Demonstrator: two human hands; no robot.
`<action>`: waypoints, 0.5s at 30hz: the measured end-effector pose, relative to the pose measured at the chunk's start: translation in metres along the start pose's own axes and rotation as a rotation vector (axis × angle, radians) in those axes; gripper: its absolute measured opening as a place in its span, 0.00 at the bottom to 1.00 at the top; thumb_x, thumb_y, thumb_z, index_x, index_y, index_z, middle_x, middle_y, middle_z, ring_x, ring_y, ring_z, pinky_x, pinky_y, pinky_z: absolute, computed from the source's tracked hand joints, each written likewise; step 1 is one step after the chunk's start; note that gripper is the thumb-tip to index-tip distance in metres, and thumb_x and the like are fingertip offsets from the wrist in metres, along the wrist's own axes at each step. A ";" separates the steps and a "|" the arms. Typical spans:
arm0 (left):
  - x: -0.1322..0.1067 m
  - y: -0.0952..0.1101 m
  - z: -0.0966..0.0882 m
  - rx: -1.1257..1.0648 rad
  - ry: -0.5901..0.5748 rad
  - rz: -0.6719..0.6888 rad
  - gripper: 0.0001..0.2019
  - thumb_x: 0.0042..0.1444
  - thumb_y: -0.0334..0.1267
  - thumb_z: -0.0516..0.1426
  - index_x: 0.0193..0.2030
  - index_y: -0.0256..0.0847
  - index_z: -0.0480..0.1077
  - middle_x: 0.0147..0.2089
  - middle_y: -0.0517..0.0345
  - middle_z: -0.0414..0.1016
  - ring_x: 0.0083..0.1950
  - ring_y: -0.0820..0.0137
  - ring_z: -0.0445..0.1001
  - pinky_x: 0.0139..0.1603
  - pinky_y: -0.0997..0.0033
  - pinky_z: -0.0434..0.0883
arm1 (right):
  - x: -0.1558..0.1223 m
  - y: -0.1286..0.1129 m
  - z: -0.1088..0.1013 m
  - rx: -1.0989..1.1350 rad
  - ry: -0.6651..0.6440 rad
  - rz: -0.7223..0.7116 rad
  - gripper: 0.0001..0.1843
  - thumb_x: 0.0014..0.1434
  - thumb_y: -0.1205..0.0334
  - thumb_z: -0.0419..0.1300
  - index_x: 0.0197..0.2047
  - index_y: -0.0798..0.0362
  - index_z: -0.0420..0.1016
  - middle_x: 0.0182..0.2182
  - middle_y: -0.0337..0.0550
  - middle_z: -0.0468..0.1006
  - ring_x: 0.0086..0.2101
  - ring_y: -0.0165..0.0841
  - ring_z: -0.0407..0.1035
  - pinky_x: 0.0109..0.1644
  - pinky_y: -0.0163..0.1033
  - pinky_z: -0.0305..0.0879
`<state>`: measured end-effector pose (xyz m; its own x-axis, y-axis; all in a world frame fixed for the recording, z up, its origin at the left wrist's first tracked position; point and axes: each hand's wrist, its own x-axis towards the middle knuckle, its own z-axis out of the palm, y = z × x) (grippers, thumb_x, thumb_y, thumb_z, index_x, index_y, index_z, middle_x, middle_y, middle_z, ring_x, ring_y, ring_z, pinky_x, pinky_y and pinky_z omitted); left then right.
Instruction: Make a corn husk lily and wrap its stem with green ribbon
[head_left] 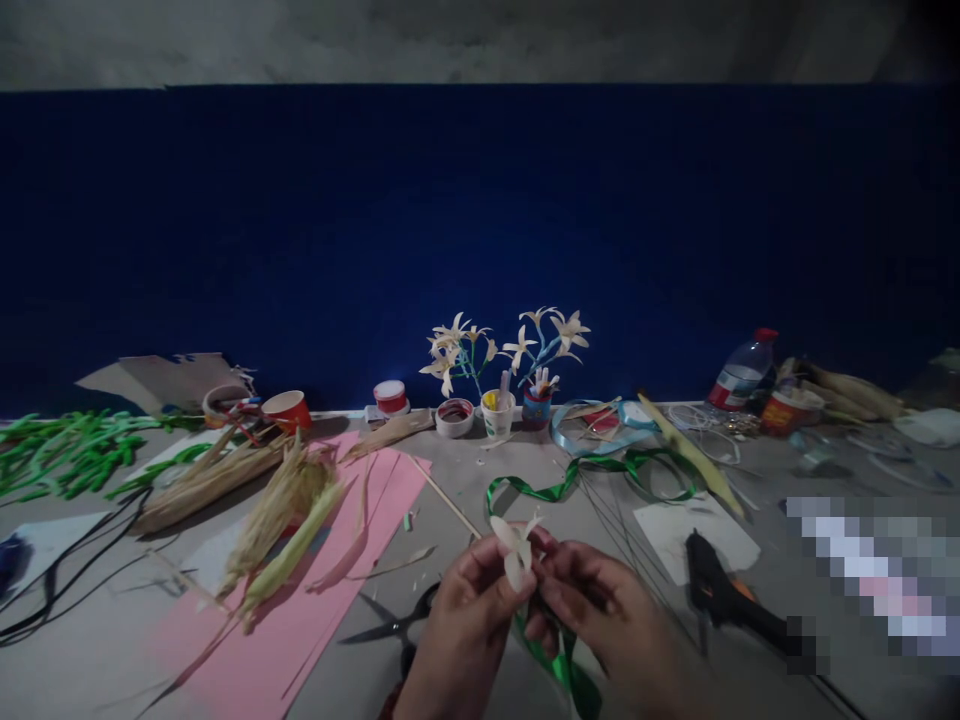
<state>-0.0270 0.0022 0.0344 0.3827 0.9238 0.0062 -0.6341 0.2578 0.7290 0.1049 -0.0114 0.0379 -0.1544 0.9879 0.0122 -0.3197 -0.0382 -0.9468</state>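
A pale cream flower [516,550] with narrow petals, looking like corn husk, is pinched between the thumb and fingers of my left hand [472,610]. My right hand [600,600] is closed close beside it, its fingertips at the flower's base. Green ribbon [551,493] runs behind my hands, and a loose length hangs below my right fingers, which seem to grip it; the exact contact is hidden. Black scissors [391,630] lie spread beside my left hand. To the right of my right hand rests a black glue gun [712,585].
Pink paper [262,640] and dried corn husks [281,510] cover the left side. Green fuzzy stems [71,455] lie at far left. Along the back stand finished flower sprigs [450,350], a white cup [497,418], a red paper cup [286,411] and a plastic bottle [744,370].
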 end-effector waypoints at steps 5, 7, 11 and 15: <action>-0.001 0.001 0.001 -0.025 -0.028 -0.043 0.15 0.46 0.40 0.66 0.41 0.34 0.78 0.22 0.61 0.68 0.19 0.78 0.60 0.21 0.76 0.66 | 0.001 -0.001 0.001 0.113 -0.062 0.099 0.20 0.47 0.48 0.70 0.35 0.56 0.76 0.22 0.38 0.74 0.20 0.27 0.67 0.25 0.32 0.64; -0.001 -0.001 0.002 -0.015 0.005 -0.039 0.15 0.45 0.40 0.67 0.40 0.34 0.78 0.24 0.59 0.70 0.20 0.78 0.61 0.22 0.77 0.65 | -0.001 0.001 0.002 0.067 -0.034 0.055 0.19 0.47 0.48 0.70 0.32 0.54 0.75 0.23 0.38 0.73 0.21 0.28 0.68 0.26 0.33 0.65; -0.003 -0.007 0.004 0.009 0.155 0.033 0.15 0.41 0.37 0.69 0.39 0.39 0.78 0.31 0.56 0.74 0.28 0.74 0.69 0.28 0.77 0.67 | -0.005 0.007 0.003 -0.112 0.110 -0.150 0.15 0.54 0.50 0.65 0.27 0.53 0.71 0.21 0.36 0.71 0.23 0.28 0.66 0.27 0.31 0.64; -0.006 -0.011 0.008 0.034 0.274 0.121 0.10 0.39 0.38 0.70 0.29 0.41 0.76 0.27 0.61 0.72 0.29 0.75 0.68 0.31 0.80 0.67 | -0.008 0.013 0.004 -0.356 0.225 -0.289 0.13 0.57 0.52 0.61 0.29 0.53 0.74 0.22 0.39 0.75 0.24 0.30 0.68 0.27 0.31 0.65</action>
<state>-0.0168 -0.0082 0.0322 0.1077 0.9904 -0.0872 -0.6395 0.1361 0.7566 0.0980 -0.0202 0.0270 0.1112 0.9599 0.2575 0.0246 0.2564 -0.9663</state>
